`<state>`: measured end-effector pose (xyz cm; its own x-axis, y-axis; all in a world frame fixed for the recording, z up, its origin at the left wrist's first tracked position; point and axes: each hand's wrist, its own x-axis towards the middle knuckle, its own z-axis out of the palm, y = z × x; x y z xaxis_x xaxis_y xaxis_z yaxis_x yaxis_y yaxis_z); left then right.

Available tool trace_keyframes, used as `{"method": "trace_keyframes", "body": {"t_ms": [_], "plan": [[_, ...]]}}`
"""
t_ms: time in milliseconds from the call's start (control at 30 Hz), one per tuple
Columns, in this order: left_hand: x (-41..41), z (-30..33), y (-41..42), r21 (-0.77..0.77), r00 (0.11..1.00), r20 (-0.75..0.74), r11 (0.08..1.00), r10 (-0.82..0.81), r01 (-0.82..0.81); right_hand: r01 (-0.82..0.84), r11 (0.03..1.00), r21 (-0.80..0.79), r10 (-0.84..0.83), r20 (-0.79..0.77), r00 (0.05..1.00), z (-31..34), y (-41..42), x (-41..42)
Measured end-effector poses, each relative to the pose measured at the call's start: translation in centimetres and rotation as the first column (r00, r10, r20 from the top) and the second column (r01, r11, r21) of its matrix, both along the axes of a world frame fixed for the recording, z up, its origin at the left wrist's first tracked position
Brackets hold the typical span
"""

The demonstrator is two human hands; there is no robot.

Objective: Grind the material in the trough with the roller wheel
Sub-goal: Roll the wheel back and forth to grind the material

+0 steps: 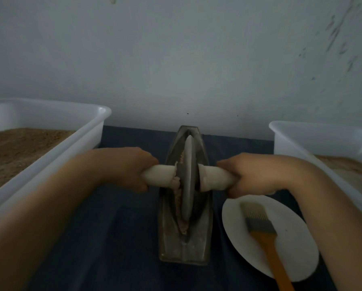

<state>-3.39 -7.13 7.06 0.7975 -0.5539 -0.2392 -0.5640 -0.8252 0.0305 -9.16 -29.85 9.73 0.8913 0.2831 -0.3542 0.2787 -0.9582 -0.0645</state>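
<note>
While gripped, grey upright roller wheel (188,181)

White tubs (85,131) (314,135) of brown powder either side; brush (262,225) (orange handle) on white plate (297,255); blue cloth (117,238).

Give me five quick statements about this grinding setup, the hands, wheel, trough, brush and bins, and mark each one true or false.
1. Both hands grip the wheel's handles, the left hand on one side and the right hand on the other. True.
2. The wheel lies flat on the plate. False: it stands on edge in the trough.
3. The brush rests on the plate. True.
4. The left bin is empty. False: it holds brown granular material.
5. The trough sits between the two bins, with the right bin on its other side. True.
</note>
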Motion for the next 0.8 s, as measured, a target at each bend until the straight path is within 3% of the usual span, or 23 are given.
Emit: {"method": "trace_keyframes", "body": {"t_ms": [167, 333, 433, 567, 700, 800], "plan": [[2.2, -1.8, -0.9, -0.115, 0.953, 0.283, 0.99, 0.108, -0.078, 0.05, 0.998, 0.044, -0.06, 0.251, 0.966, -1.8, -0.6, 2.8], [3.8, -3.8, -2.0, -0.147, 0.741, 0.656, 0.987, 0.147, -0.066, 0.051, 0.999, 0.015, -0.048, 0.657, 0.752, -5.3, -1.5, 5.9], [4.3, -3.8, -2.3, -0.181, 0.704, 0.689, 0.981, 0.173, -0.064, 0.056, 0.997, 0.045, -0.071, 0.72, 0.69, -6.0, -1.7, 6.4], [3.7, -3.4, -1.9, -0.146, 0.782, 0.608, 0.988, 0.137, -0.06, 0.043, 0.999, -0.013, -0.025, 0.636, 0.772, -5.1, -1.6, 5.3], [2.0, -2.2, -1.0, -0.095, 0.916, 0.386, 0.992, 0.112, -0.081, 0.053, 0.999, 0.008, -0.053, 0.326, 0.944, -2.6, -0.7, 3.0], [0.5, -0.8, -0.5, -0.026, 0.981, 0.185, 0.998, 0.058, -0.054, 0.024, 1.0, 0.019, -0.026, 0.138, 0.99, -1.0, -0.2, 1.0]]}}
